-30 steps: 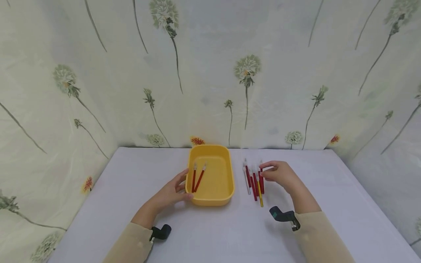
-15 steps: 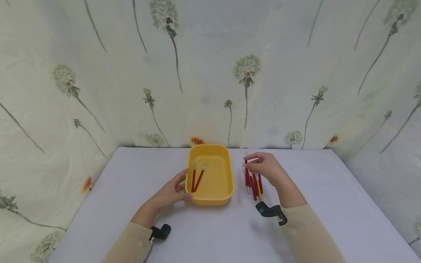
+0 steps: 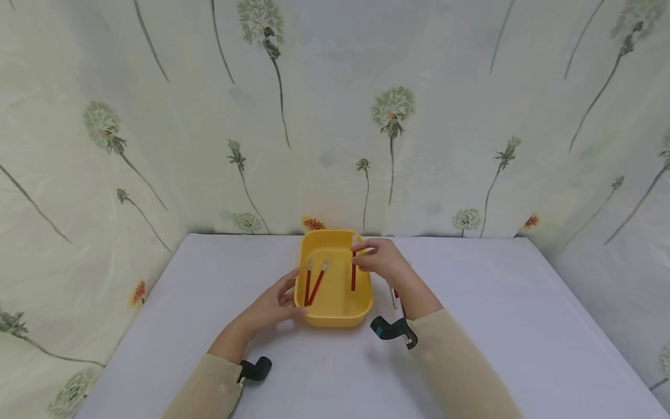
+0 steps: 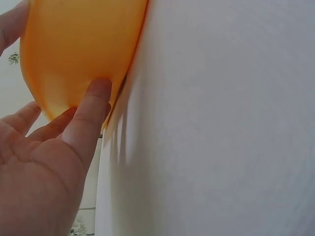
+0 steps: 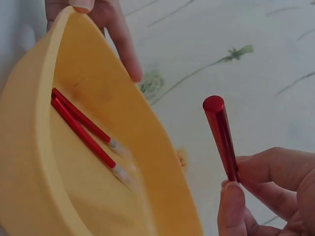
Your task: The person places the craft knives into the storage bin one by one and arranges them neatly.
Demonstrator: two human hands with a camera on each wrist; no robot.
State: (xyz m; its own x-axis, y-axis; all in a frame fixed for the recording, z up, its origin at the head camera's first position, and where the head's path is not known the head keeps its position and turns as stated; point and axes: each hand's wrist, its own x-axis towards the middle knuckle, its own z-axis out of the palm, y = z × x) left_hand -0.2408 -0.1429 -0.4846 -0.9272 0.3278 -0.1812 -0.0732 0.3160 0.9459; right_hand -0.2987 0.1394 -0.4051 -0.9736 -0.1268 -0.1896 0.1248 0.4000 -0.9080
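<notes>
My right hand (image 3: 379, 256) pinches a slim red pen (image 3: 353, 276) between thumb and fingers, pale end pointing away, over the right part of the yellow tray (image 3: 335, 317). In the right wrist view the pen's flat red end (image 5: 214, 104) faces the camera. Two more red pens lie along the tray's left side, a straight one (image 3: 307, 285) and a slanted one (image 3: 316, 286), both with see-through ends. My left hand (image 3: 267, 305) holds the tray at its left side. The thumb is at the front corner, and fingertips (image 4: 101, 88) meet the outer wall.
A silver pen (image 3: 394, 298) and a red pen (image 3: 400, 302) show partly on the white table (image 3: 314, 372) right of the tray. My right forearm hides the rest of that pile. A flower-print cloth (image 3: 324, 116) stands behind the table.
My right hand has moved left from the pile of pens to above the tray, carrying one red pen. My left hand and the tray have stayed in place.
</notes>
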